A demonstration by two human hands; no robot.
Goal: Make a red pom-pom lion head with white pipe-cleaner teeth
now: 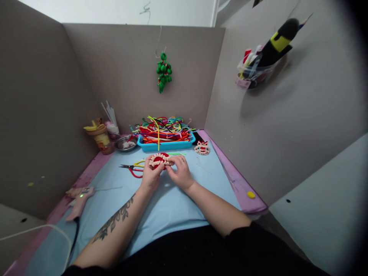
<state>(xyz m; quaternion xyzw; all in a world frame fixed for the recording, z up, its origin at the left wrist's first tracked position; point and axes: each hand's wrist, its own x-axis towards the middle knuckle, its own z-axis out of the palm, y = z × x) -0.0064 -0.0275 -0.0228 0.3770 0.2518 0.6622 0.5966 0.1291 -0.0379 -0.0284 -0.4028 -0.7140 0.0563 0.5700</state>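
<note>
Between my two hands is a round red craft piece [160, 160] with a bumpy cream pipe-cleaner trim around its edge and across it. My left hand [151, 175] grips its left side, with the thumb at the lower edge. On the right, my right hand [180, 172] pinches the trim at the piece's right edge with thumb and fingers. Just left of my left hand lie scissors [132, 168] with red and yellow handles, blades pointing left. A bright green pipe cleaner [177, 154] lies behind the piece. A similar red and cream face-like piece [202, 148] rests farther right.
A blue tray [166, 146] heaped with coloured pipe cleaners stands at the back. Left of it are a metal dish [125, 143] and a cup [101, 140]. A lit pink glue gun [81, 199] lies at left, its cord toward me. Grey partitions enclose the table.
</note>
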